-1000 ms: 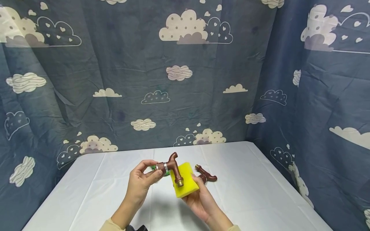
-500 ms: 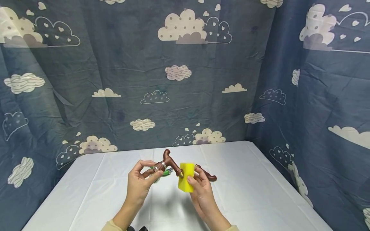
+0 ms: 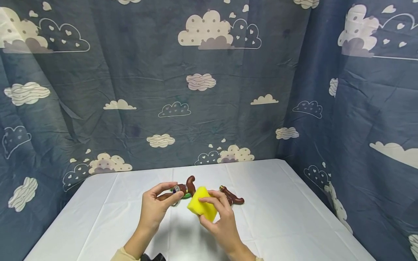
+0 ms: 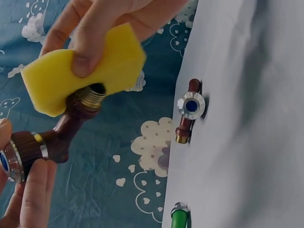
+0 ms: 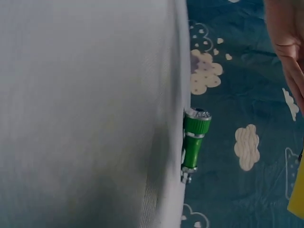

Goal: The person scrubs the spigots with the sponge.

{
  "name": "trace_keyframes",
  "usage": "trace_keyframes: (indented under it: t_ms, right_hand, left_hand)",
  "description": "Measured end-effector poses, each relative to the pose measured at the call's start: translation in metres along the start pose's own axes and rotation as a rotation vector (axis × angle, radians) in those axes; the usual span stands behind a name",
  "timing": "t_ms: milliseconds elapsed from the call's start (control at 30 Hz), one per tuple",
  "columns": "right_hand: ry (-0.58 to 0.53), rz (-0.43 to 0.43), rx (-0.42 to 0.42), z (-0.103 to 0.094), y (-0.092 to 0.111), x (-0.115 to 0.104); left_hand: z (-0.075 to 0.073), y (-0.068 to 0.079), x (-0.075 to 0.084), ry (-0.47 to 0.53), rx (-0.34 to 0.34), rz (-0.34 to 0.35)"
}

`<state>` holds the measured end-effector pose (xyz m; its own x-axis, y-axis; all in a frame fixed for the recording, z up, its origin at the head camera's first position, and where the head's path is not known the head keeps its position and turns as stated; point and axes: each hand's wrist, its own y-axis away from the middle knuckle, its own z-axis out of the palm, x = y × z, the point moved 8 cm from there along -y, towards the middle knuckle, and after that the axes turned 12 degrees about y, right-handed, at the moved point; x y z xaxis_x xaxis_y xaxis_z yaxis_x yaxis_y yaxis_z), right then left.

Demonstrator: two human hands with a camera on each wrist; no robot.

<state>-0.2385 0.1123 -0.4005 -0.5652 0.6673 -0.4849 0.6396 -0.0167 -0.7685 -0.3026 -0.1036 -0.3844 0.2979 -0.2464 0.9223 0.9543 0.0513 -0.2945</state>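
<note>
My left hand [image 3: 153, 210] pinches a brown tap [image 3: 190, 186] by its ribbed handle, with thumb and fingers on either side. A yellow sponge [image 3: 202, 204] is held between the thumb and fingers of my right hand [image 3: 225, 221]. In the left wrist view, the sponge [image 4: 47, 78] bends against the tap's brass threaded end [image 4: 90, 99], part of which it hides. Both are above the table. Behind the right hand a second brown tap [image 3: 236, 199] lies on the cloth. A green tap [image 5: 194, 142] lies behind the held one, mostly hidden in the head view.
A white cloth covers the table [image 3: 287, 217]. Dark blue curtains [image 3: 228, 119] with cloud prints hang behind it and at the sides. A small black object [image 3: 153, 257] shows at the bottom edge, beside the left forearm.
The right hand has turned over the sponge and moved it left onto the tap's threaded end, now covering it in the head view. The left hand has tilted the tap, keeping its grip.
</note>
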Motion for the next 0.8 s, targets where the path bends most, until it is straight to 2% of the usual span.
trace_keyframes:
  t_ms: [133,267,533,667,800]
  right_hand:
    - [0.084,-0.145,-0.012,0.002,0.003,-0.014]
    - [0.11,-0.205,-0.046,0.006,0.005,-0.02]
    - [0.111,-0.234,-0.059,0.006,0.006,-0.025]
    - [0.123,-0.221,-0.039,0.003,0.004,-0.024]
    - [0.115,-0.204,-0.034,0.0,0.003,-0.023]
  left_hand:
    - [-0.001,-0.002,0.0,-0.052,-0.048,-0.037]
    - [0.0,-0.004,0.001,-0.085,-0.105,-0.087]
    - [0.008,-0.001,0.002,-0.116,-0.324,-0.094]
    - [0.011,0.001,0.001,-0.133,-0.403,-0.103]
    - [0.012,0.002,0.001,-0.136,-0.453,-0.11]
